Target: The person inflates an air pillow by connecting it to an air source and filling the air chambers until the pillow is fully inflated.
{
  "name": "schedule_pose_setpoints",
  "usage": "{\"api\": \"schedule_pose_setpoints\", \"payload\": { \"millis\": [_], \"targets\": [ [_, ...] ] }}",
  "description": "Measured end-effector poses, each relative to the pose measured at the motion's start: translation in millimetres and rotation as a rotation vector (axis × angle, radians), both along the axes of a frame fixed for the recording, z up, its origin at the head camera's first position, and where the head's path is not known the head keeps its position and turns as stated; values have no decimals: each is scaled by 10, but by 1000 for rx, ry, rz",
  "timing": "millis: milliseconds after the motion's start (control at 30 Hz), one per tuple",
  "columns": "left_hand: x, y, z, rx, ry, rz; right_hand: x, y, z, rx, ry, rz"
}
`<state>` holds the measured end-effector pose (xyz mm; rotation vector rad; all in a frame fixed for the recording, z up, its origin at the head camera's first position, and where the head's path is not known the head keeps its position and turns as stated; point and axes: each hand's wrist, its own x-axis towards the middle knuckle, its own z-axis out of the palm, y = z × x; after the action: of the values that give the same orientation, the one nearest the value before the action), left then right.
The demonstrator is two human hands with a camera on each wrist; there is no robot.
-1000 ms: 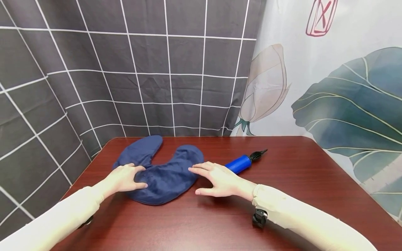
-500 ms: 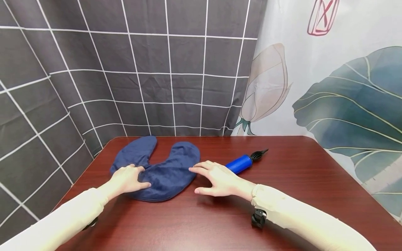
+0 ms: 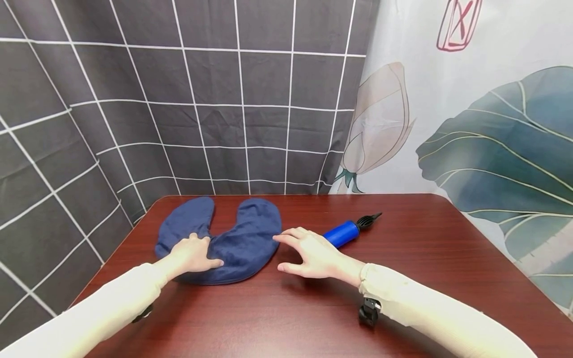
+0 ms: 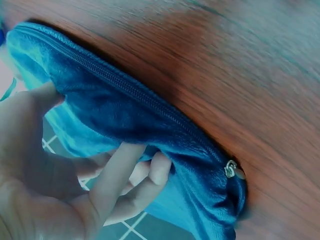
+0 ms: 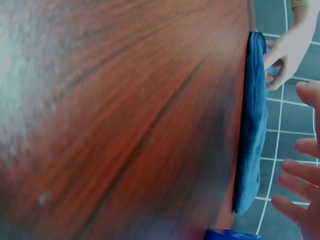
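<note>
A flat, dark blue U-shaped neck pillow [image 3: 243,248] of plush cloth lies at the left of the table, its opening facing the far edge. My left hand [image 3: 192,253] grips its near left part. In the left wrist view the thumb and bent fingertips dig into the bunched cloth beside a zipper [image 4: 115,77] with a metal pull [image 4: 232,170]. My right hand [image 3: 311,253], fingers spread and holding nothing, hovers by the pillow's right side. Behind it lies a blue hand pump [image 3: 342,233] with a black nozzle [image 3: 369,220], its near end hidden by that hand.
The reddish-brown wooden table [image 3: 403,248] reaches back to a dark grey gridded curtain [image 3: 264,124]. On the right hangs a white curtain [image 3: 416,44] with leaf and flower prints.
The neck pillow has turned counterclockwise, so its opening now points straight away from me. My left hand has shifted right with it. The right hand has barely moved.
</note>
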<state>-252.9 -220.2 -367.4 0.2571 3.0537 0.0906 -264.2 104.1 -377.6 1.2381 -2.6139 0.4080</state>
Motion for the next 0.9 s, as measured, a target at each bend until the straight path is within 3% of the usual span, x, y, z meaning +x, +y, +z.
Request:
{"api": "schedule_pose_setpoints", "payload": {
  "millis": [167,367,633,733,867,900],
  "targets": [
    [-15,80,4,0,-9,20,27,-29,1,-6,-26,-16],
    [-44,156,58,16,-76,37,53,-64,12,-2,-41,-9],
    [-98,177,54,92,-148,61,59,-58,-14,2,-29,-9],
    [-108,136,64,163,-184,73,58,-61,-16,3,-27,-14],
    [-116,11,123,256,-248,41,64,-81,-4,1,-25,-14],
    [-122,-38,149,239,-241,-9,67,-88,0,-1,-26,-10]
  ]
}}
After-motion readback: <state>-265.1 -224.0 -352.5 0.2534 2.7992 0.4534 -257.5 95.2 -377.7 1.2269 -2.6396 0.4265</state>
